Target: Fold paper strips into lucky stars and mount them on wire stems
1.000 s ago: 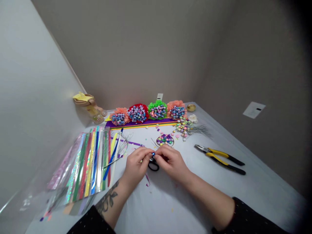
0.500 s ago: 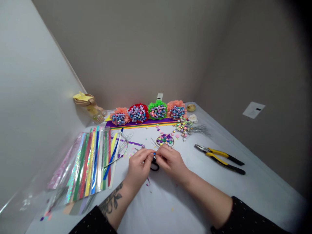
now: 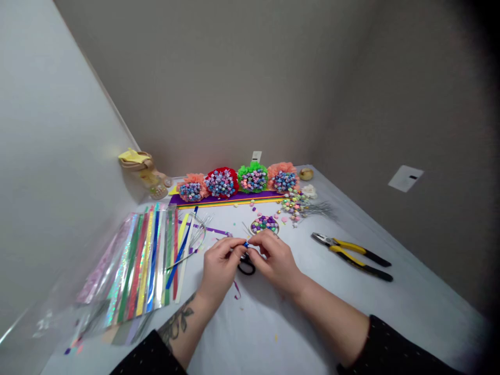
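Plastic-wrapped paper strips (image 3: 136, 265) in many colours are laid at the left, side by side, their long axes running away from the person and leaning slightly right. Just beside them, a loose blue strip (image 3: 180, 255) is set on a steeper slant. By the left hand (image 3: 217, 266), a small blue piece (image 3: 246, 244) is pinched between thumb and forefinger, the other fingers being curled in. The piece is held above the table (image 3: 250, 338), between the two hands; which way it points, and its long axis, cannot be told at such a size. Below it, black scissors handles (image 3: 246, 265) are seen, partly covered by the left hand. Behind the hands, small folded stars are gathered in a round bowl (image 3: 278, 228). By the right hand (image 3: 275, 260), half closed, the piece is approached from the other side, thumb and forefinger slightly parted; whether it is gripped there cannot be told. Farthest right, yellow-and-black pliers (image 3: 351, 255) are laid flat, nose pointed away and leftward, handles parted toward the near right.
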Action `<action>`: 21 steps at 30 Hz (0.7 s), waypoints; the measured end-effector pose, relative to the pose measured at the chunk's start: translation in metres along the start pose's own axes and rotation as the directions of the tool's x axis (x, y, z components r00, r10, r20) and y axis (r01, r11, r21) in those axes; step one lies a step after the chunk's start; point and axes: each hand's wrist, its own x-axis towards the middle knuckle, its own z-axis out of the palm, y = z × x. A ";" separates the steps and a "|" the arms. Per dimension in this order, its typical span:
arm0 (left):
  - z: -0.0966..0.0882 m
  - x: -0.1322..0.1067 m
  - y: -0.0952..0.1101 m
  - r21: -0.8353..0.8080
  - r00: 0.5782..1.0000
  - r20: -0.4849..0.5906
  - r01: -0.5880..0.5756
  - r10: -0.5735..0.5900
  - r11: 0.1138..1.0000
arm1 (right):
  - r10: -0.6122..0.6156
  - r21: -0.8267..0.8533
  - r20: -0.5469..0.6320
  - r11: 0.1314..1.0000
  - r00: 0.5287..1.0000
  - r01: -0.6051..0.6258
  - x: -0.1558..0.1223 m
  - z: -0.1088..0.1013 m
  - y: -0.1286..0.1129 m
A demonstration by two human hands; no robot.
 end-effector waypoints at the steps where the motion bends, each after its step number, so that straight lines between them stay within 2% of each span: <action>1: 0.000 0.000 0.000 -0.012 1.000 0.009 0.007 -0.006 1.000 | -0.011 0.001 -0.008 1.000 1.000 0.011 0.000 0.000 0.000; 8: -0.001 0.002 -0.004 -0.069 0.999 -0.003 0.033 -0.033 0.997 | -0.039 -0.005 -0.014 0.999 0.999 0.039 -0.001 0.000 0.001; 13: -0.002 0.004 0.000 0.010 0.993 0.031 -0.117 0.116 0.993 | -0.037 -0.015 0.014 0.999 0.999 0.037 -0.001 0.000 0.001; 15: -0.003 0.005 0.000 0.033 0.992 0.042 -0.117 0.115 0.993 | -0.032 -0.032 0.015 0.999 0.999 0.033 0.003 -0.005 0.008; 17: -0.004 0.007 -0.003 0.079 0.997 0.030 -0.075 0.073 0.994 | 0.030 -0.069 -0.051 0.997 0.998 -0.034 0.010 -0.013 0.023; 18: -0.005 0.007 -0.005 0.109 0.998 0.025 -0.060 0.058 0.992 | 0.095 -0.094 -0.114 0.990 0.989 -0.106 0.014 -0.018 0.032; 20: -0.007 0.009 -0.010 0.178 0.998 0.037 -0.062 0.056 0.982 | 0.236 -0.139 -0.259 0.950 0.936 -0.278 0.022 -0.028 0.052; 21: -0.008 0.010 -0.012 0.218 0.996 0.065 -0.072 0.059 0.973 | 0.281 -0.149 -0.283 0.932 0.917 -0.331 0.024 -0.031 0.060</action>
